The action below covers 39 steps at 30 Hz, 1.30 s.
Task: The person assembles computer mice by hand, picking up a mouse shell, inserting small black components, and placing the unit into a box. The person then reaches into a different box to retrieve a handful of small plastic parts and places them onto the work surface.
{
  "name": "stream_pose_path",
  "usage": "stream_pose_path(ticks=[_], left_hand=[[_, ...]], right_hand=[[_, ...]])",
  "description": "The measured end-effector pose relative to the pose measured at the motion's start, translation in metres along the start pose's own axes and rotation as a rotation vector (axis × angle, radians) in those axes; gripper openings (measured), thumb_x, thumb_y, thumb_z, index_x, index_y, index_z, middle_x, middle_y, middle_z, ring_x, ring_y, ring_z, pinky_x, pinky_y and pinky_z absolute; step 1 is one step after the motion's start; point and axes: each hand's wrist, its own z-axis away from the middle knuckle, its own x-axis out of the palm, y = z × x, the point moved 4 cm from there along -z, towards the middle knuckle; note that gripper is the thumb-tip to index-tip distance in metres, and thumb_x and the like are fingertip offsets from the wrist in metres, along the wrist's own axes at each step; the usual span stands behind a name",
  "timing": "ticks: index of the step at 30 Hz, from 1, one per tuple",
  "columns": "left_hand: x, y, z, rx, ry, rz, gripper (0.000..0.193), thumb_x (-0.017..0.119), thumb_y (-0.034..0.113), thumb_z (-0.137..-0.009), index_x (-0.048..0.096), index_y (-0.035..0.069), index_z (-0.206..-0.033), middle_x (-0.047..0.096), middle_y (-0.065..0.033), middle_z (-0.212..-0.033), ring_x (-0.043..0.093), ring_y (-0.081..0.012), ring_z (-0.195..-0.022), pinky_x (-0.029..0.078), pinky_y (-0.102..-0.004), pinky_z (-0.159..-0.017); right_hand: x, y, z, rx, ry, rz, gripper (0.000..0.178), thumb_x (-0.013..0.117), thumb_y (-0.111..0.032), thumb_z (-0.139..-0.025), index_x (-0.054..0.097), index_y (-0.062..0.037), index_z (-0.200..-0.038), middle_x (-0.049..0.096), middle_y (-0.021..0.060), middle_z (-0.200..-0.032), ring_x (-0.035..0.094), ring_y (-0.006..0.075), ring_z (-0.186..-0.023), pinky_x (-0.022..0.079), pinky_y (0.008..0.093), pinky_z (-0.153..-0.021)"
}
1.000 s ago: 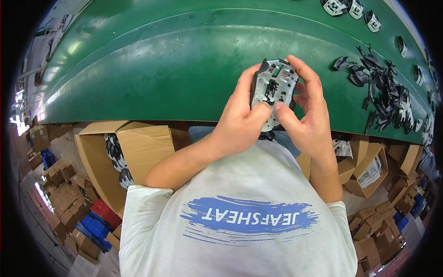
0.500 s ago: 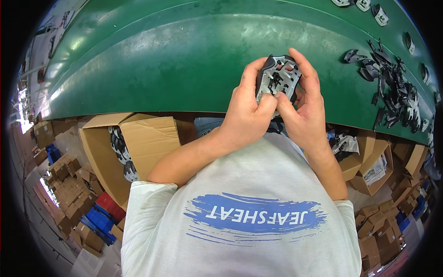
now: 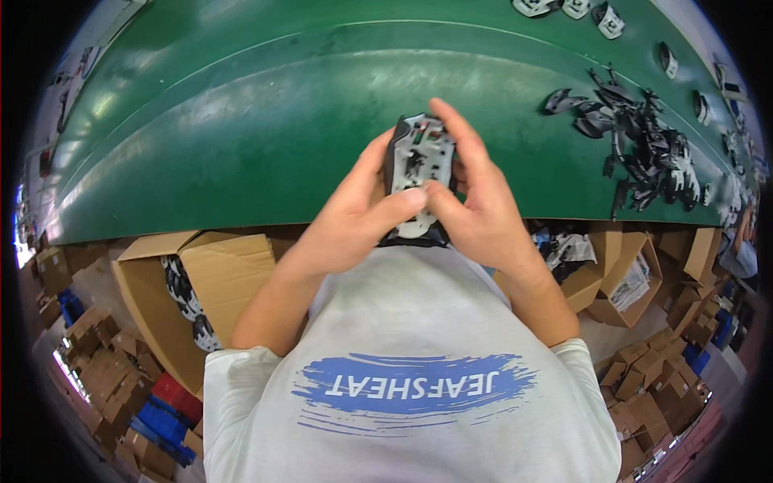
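A computer mouse shell (image 3: 421, 153), pale grey with posts and holes inside and black along its sides, is held upright in front of my chest at the table's near edge. My left hand (image 3: 348, 216) grips its left side, with the thumb laid across the grey inner face. My right hand (image 3: 481, 211) closes round the right side, its thumb pressing on the inside near the left thumb tip, while the index finger reaches up past the top corner. The fingers behind the shell are partly hidden.
A pile of black plastic parts (image 3: 648, 153) lies on the green table (image 3: 266, 121) to the right. Several grey-and-black shells (image 3: 609, 22) stand beyond it. Below the edge, an open carton (image 3: 153, 306) of shells is at left and another box (image 3: 624, 282) at right.
Both hands have come down and to the left in the picture with the shell, now held closer to my shirt. More of its lower end shows. The table and pile also sit further left in view.
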Motion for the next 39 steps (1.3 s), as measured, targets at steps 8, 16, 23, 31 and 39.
stream_pose_path(ticks=[8, 16, 23, 31, 39], left_hand=[[-0.084, 0.014, 0.06, 0.07, 0.131, 0.343, 0.058, 0.048, 0.022, -0.115, 0.033, -0.002, -0.165, 0.052, -0.0188, -0.159, 0.054, -0.0288, -0.146, 0.042, -0.0458, -0.123], [-0.296, 0.063, 0.282, 0.094, 1.204, -1.006, 0.06, 0.056, 0.026, -0.114, 0.04, 0.0, -0.166, 0.039, -0.0156, -0.171, 0.037, -0.0282, -0.157, 0.028, -0.0403, -0.129], [-0.317, -0.046, 0.418, -0.235, 1.244, -1.049, 0.066, 0.067, 0.031, -0.108, 0.044, 0.005, -0.164, 0.043, -0.0173, -0.169, 0.039, -0.034, -0.156, 0.028, -0.0452, -0.129], [-0.358, -0.08, 0.436, -0.215, 0.962, -1.509, 0.082, 0.075, 0.037, -0.1, 0.038, 0.01, -0.168, 0.04, -0.0188, -0.17, 0.035, -0.0389, -0.157, 0.028, -0.0549, -0.128], [-0.347, 0.023, 0.315, 0.137, 1.23, -1.226, 0.06, 0.066, 0.024, -0.11, 0.045, 0.004, -0.162, 0.049, -0.021, -0.16, 0.052, -0.0326, -0.142, 0.04, -0.0452, -0.121]], right_hand=[[-0.043, -0.01, -0.015, 0.011, -0.09, 0.153, 0.077, 0.074, -0.008, -0.096, 0.041, -0.0081, -0.166, 0.052, 0.0187, -0.16, 0.063, 0.0298, -0.133, 0.051, 0.043, -0.113], [-0.168, 0.021, 0.0, 0.044, 0.423, 0.576, 0.037, 0.072, -0.011, -0.103, 0.071, -0.0039, -0.139, 0.076, 0.0081, -0.114, 0.07, 0.0124, -0.093, 0.057, 0.0288, -0.084], [-0.234, 0.046, 0.071, 0.038, 0.849, 0.472, 0.021, 0.071, -0.012, -0.105, 0.076, -0.0012, -0.123, 0.071, -0.0018, -0.093, 0.061, 0.0045, -0.079, 0.05, 0.0218, -0.07], [-0.297, 0.076, 0.157, -0.102, 1.353, 0.708, 0.024, 0.07, -0.017, -0.107, 0.073, -0.0036, -0.127, 0.069, 0.0029, -0.111, 0.062, 0.0116, -0.098, 0.052, 0.0269, -0.09], [-0.233, 0.084, 0.157, -0.115, 1.11, 0.929, 0.018, 0.078, -0.014, -0.098, 0.078, -0.0065, -0.114, 0.076, 0.0099, -0.095, 0.072, 0.0241, -0.087, 0.055, 0.0364, -0.084]])
